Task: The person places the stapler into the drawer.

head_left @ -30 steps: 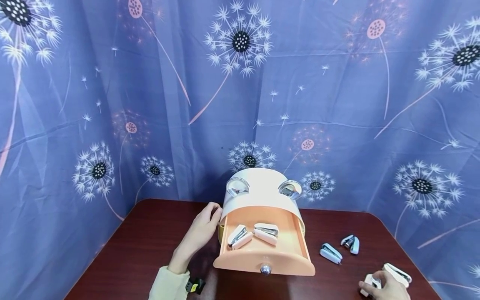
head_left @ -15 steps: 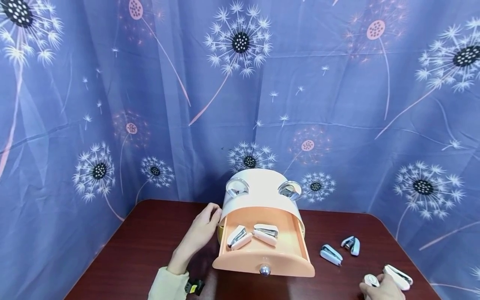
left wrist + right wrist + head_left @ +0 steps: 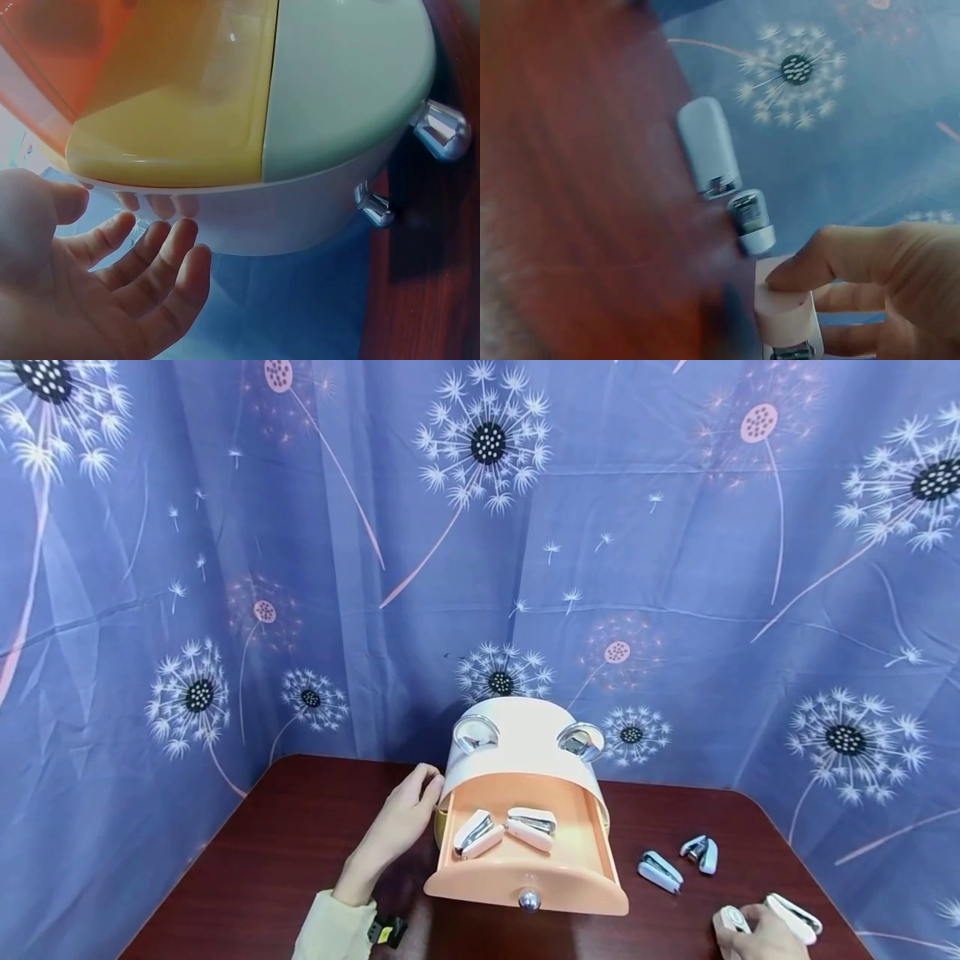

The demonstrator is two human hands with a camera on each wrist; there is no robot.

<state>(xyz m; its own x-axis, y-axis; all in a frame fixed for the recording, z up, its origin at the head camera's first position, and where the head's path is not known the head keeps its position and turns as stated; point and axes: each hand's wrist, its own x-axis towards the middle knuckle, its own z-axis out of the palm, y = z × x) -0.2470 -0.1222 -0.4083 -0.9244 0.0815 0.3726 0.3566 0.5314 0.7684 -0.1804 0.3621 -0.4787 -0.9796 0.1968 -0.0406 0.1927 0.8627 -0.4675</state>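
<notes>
My right hand (image 3: pixel 763 935) pinches a small pale stapler (image 3: pixel 784 307) between thumb and fingers at the table's right front. A white stapler (image 3: pixel 793 917) lies right beside that hand. My left hand (image 3: pixel 405 810) is at the left side of a white, rounded drawer cabinet (image 3: pixel 517 739). Its fingers are loosely bent close to the white shell in the left wrist view; whether they touch it I cannot tell. The cabinet's peach drawer (image 3: pixel 577 843) is pulled out. Inside lie two pale pink-white staplers, a left one (image 3: pixel 480 835) and a right one (image 3: pixel 531 828).
Two light-blue staplers, a nearer one (image 3: pixel 661 871) and a farther one (image 3: pixel 700 853), lie on the dark red table (image 3: pixel 262 860) right of the drawer. A silver knob (image 3: pixel 529 899) juts from the drawer front. Blue dandelion curtain (image 3: pixel 375 568) surrounds the table's back and sides.
My right hand has taken up the pale stapler and turned it, shifting slightly left, away from the white stapler. The left hand and the drawer have stayed put.
</notes>
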